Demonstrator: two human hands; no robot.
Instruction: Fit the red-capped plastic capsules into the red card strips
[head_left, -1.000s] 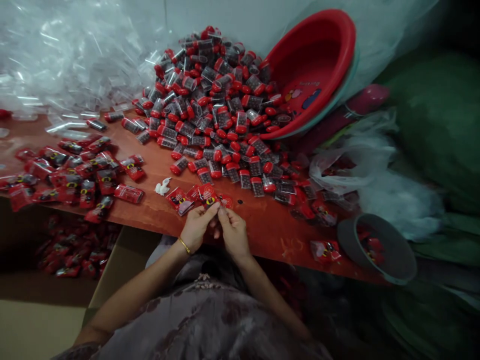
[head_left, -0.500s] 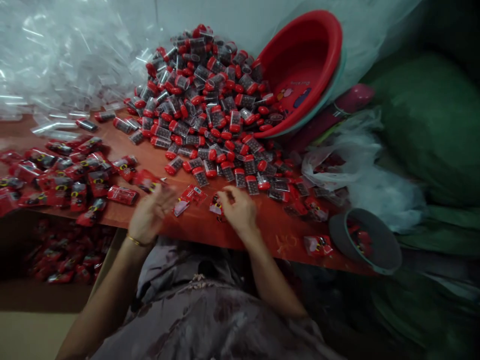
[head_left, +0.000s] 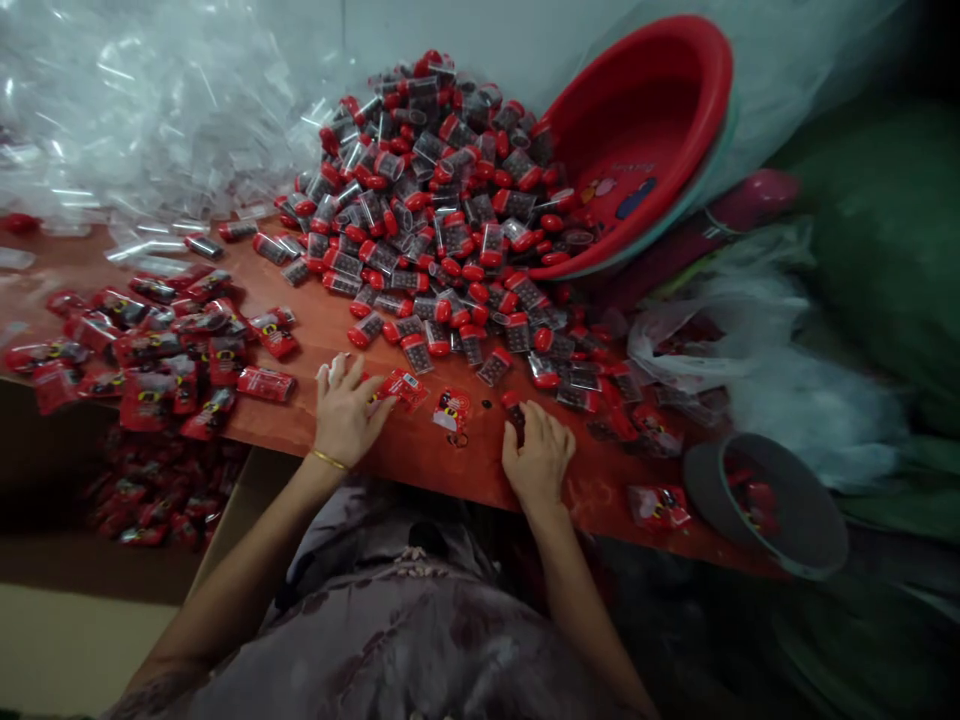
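My left hand (head_left: pixel 349 412) lies palm down on the table with its fingers apart, white coverings on some fingertips. Its thumb side is over the edge of a red printed card (head_left: pixel 407 388). Between my hands rests another red printed card (head_left: pixel 450 408) with a cartoon figure. My right hand (head_left: pixel 541 450) is closed around a small red-capped tube (head_left: pixel 514 410) with dark contents, its lower part hidden by the fingers. Just beyond both hands rises a big heap of similar clear, red-capped tubes (head_left: pixel 450 210).
Wrapped red packets (head_left: pixel 172 350) lie at left, above an open box (head_left: pixel 217 520) of more packets. Clear plastic sleeves (head_left: pixel 187 110) pile up behind. A red basin (head_left: pixel 637 90) leans at the back right. A grey bowl (head_left: pixel 709 480) and a single packet (head_left: pixel 660 507) sit at right.
The red packet near my left hand is gone from there, and that hand has come down by the card. My right hand has moved right, off the other card, onto a tube. The view has shifted.
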